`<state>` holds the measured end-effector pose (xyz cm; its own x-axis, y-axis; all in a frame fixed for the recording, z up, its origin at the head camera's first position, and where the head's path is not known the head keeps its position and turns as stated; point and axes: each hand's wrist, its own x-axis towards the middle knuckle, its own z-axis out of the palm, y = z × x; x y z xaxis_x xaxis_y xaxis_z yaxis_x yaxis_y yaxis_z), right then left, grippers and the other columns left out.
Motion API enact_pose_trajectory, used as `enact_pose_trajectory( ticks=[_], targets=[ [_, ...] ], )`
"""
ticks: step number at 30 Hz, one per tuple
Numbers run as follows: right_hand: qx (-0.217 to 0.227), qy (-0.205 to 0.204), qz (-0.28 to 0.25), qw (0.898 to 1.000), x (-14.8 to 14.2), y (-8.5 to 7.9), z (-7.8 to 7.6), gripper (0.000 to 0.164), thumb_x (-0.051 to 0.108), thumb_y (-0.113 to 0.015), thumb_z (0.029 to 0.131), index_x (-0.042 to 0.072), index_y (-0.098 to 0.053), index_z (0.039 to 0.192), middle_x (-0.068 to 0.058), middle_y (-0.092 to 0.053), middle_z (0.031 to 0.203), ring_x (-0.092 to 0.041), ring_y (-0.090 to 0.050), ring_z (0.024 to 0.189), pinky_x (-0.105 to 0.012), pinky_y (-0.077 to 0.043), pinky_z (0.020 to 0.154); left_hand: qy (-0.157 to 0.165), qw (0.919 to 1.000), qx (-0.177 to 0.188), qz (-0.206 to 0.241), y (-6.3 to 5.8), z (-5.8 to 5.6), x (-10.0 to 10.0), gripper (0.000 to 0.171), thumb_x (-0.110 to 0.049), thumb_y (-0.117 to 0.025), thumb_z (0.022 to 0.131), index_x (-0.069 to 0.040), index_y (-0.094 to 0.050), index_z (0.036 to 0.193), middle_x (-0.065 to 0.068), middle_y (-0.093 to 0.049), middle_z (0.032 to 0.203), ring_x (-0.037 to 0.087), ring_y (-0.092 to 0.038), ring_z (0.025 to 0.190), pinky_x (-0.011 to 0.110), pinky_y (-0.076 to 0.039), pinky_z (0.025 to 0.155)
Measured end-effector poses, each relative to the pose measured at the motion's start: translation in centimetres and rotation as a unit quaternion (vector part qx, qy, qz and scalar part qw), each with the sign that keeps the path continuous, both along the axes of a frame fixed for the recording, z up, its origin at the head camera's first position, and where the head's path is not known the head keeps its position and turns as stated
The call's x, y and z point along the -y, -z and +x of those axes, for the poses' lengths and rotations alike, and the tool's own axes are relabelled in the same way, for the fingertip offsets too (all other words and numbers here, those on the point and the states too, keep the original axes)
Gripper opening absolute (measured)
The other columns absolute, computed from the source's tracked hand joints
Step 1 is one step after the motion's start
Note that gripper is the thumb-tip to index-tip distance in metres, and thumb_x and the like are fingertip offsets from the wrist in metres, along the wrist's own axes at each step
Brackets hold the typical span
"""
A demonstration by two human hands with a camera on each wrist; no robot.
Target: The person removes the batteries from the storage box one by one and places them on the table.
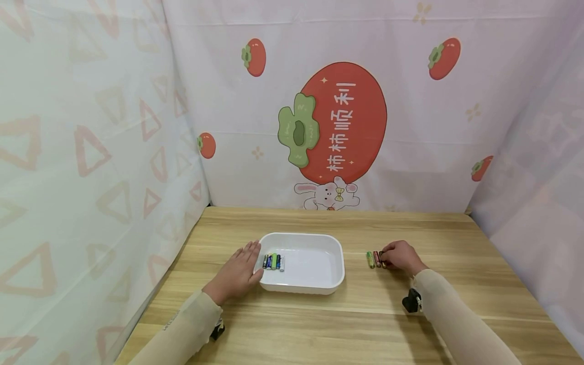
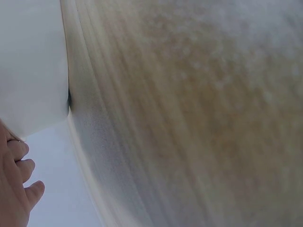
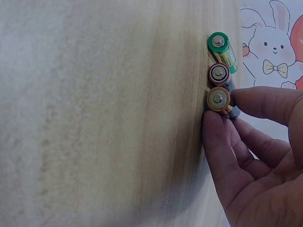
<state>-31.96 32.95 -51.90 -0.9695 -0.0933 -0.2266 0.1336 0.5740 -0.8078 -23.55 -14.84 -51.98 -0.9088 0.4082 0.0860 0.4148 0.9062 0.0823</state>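
On the left rim of a white tray (image 1: 315, 263) rests my left hand (image 1: 237, 272), its fingers extended. Several batteries (image 1: 274, 262) lie side by side in the tray's left part. To the right of the tray, my right hand (image 1: 402, 257) pinches a copper-ended battery (image 3: 218, 99) between thumb and fingers. That battery is at the near end of a short row. Next to it lies a red-ringed battery (image 3: 219, 74), then a green battery (image 3: 221, 49). In the left wrist view, only part of the left hand (image 2: 15, 182) shows, at the lower left edge.
A wood-grain table (image 1: 292, 324) lies under everything. Behind it hangs a pale cloth (image 1: 228, 182) printed with persimmons and a rabbit. Another cloth (image 1: 114, 228) with triangle prints closes off the left side, and pale cloth also hangs on the right.
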Motion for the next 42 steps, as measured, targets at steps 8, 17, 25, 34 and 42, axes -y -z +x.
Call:
enact_pose_trajectory(
  ticks=[8, 17, 25, 34, 42],
  targets=[
    [0.000, 0.000, 0.006, 1.000, 0.02, -0.23, 0.16, 0.028, 0.005, -0.066, 0.086, -0.012, -0.063, 0.108, -0.013, -0.065, 0.090, -0.019, -0.062, 0.074, -0.033, -0.057, 0.063, 0.003, 1.0000, -0.007, 0.002, 0.03, -0.02, 0.03, 0.073, -0.043, -0.041, 0.102, 0.000, -0.016, 0.154, 0.014, -0.018, 0.159, 0.029, -0.015, 0.146, 0.046, -0.015, 0.116],
    [0.003, 0.001, 0.012, 1.000, 0.07, -0.27, 0.46, 0.025, 0.005, -0.065, 0.088, -0.011, -0.064, 0.107, -0.014, -0.065, 0.090, -0.020, -0.062, 0.074, -0.032, -0.056, 0.063, 0.003, 1.0000, -0.004, 0.000, 0.09, 0.08, 0.05, 0.073, -0.045, -0.039, 0.102, 0.001, -0.017, 0.154, 0.014, -0.018, 0.159, 0.029, -0.015, 0.146, 0.047, -0.016, 0.116],
    [-0.001, 0.004, 0.024, 1.000, 0.21, -0.38, 0.49, 0.025, 0.006, -0.065, 0.089, -0.010, -0.065, 0.108, -0.014, -0.066, 0.091, -0.020, -0.063, 0.075, -0.032, -0.056, 0.062, 0.006, 0.9999, -0.011, 0.003, 0.05, 0.10, 0.04, 0.073, -0.044, -0.040, 0.102, 0.001, -0.018, 0.154, 0.015, -0.019, 0.159, 0.029, -0.016, 0.146, 0.047, -0.016, 0.116],
    [-0.004, 0.002, 0.029, 1.000, 0.19, -0.31, 0.58, 0.025, 0.006, -0.063, 0.090, -0.011, -0.064, 0.109, -0.016, -0.066, 0.093, -0.019, -0.064, 0.074, -0.033, -0.056, 0.062, 0.006, 0.9999, -0.009, 0.003, -0.10, 0.14, -0.04, 0.073, -0.044, -0.041, 0.101, 0.001, -0.017, 0.154, 0.015, -0.019, 0.159, 0.029, -0.015, 0.146, 0.047, -0.016, 0.116],
    [-0.006, 0.001, 0.038, 0.999, 0.12, -0.07, 0.44, 0.027, 0.007, -0.065, 0.089, -0.010, -0.064, 0.109, -0.015, -0.066, 0.093, -0.020, -0.063, 0.074, -0.033, -0.055, 0.062, 0.006, 0.9999, -0.010, 0.003, -0.05, 0.12, -0.03, 0.073, -0.043, -0.042, 0.101, 0.001, -0.017, 0.154, 0.015, -0.019, 0.159, 0.029, -0.016, 0.146, 0.047, -0.016, 0.116]
  ],
)
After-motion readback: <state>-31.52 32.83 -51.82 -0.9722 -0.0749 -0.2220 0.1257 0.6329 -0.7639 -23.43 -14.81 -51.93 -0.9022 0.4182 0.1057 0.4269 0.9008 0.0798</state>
